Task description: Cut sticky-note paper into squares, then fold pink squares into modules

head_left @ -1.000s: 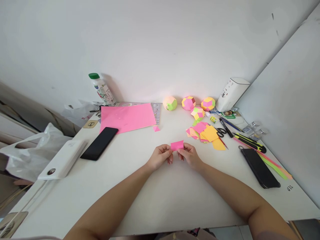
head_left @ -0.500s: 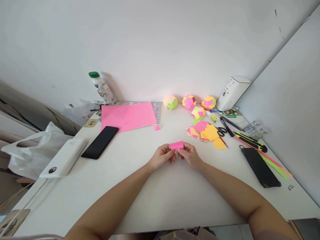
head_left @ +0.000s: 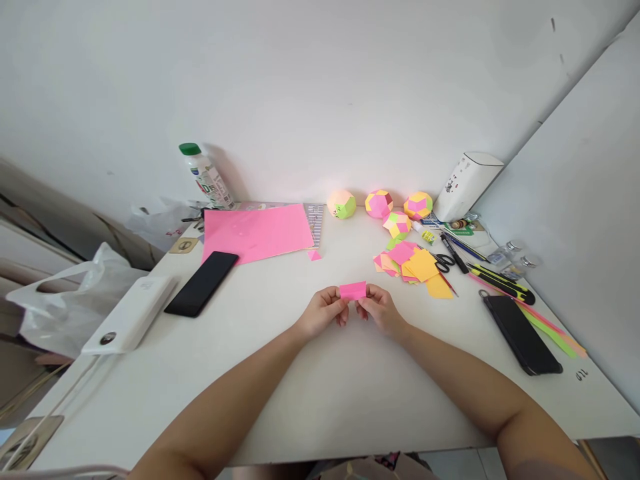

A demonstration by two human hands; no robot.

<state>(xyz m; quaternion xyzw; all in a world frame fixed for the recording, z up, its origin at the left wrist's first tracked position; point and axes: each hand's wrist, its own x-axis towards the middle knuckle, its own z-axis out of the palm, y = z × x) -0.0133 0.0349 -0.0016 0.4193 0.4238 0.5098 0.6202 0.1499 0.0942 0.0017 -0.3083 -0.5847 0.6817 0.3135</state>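
Observation:
A small pink piece of paper [head_left: 353, 291] with a crease along its length is held up between both hands, over the middle of the white table [head_left: 280, 373]. My left hand [head_left: 323, 312] pinches its left end between thumb and fingers. At the right end, my right hand [head_left: 381, 309] grips it the same way. Beyond my right hand lies a heap of cut paper pieces [head_left: 401, 260] in pink, yellow and orange. A tiny folded pink piece [head_left: 314, 255] rests on the table past my left hand.
Several paper balls [head_left: 379, 203] stand by the wall. Black scissors [head_left: 443, 263], a utility knife [head_left: 503, 283] and a black phone case [head_left: 523, 333] lie right. Leftward are a pink sheet [head_left: 260, 230], a black phone [head_left: 201, 283], a white power bank [head_left: 130, 317] and a bottle [head_left: 210, 180].
The pink paper has tilted slightly, so more of its face below the crease shows. Both hands keep their hold in nearly the same place.

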